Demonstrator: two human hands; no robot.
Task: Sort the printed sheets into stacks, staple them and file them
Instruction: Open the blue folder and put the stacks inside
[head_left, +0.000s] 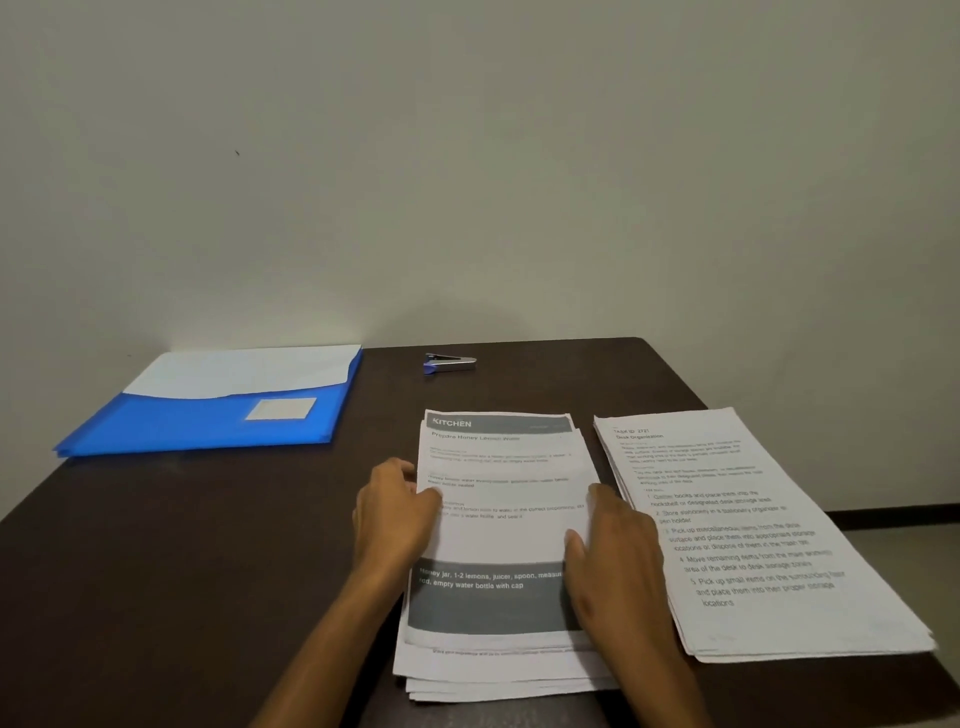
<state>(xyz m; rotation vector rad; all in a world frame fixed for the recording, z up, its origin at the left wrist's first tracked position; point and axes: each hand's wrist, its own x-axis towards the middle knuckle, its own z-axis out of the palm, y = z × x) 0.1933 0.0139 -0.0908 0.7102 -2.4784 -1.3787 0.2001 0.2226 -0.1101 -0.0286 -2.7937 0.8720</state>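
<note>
Table (208, 545): dark brown top set against a pale wall; bears everything listed below.

Kitchen stack (501, 545): printed sheets headed "KITCHEN", centre front, between both hands. Lower sheets fan out unevenly at the near edge. Risk: stapled in this state, the trailing sheets would miss the staple or bind crooked; a hard squeeze from both sides could buckle the top sheet.

Desk stack (769, 530): second pile of printed sheets, headed "Desk Organization", just beside the kitchen stack on its right, angled, its near right corner close to the table edge. Risk: a sideways nudge from the right forearm could shove it over the edge or mix the two piles.

Blue folder (208, 421): far left, well apart from both stacks, with white sheets showing in its pocket. Risk: slick cover; sheets slid in carelessly could catch on the pocket edge.

Left hand (395, 512): at the left edge of the kitchen stack, fingers loosely curled against the paper edge, thumb on the top sheet.

Right hand (618, 556): at the stack's right edge, fingers together and roughly straight, pressing inward; covers part of the gap between piles.

Stapler (450, 362): small, silver and blue, far centre, untouched. Risk: thick pile may exceed its capacity, which I judge likely.
</note>
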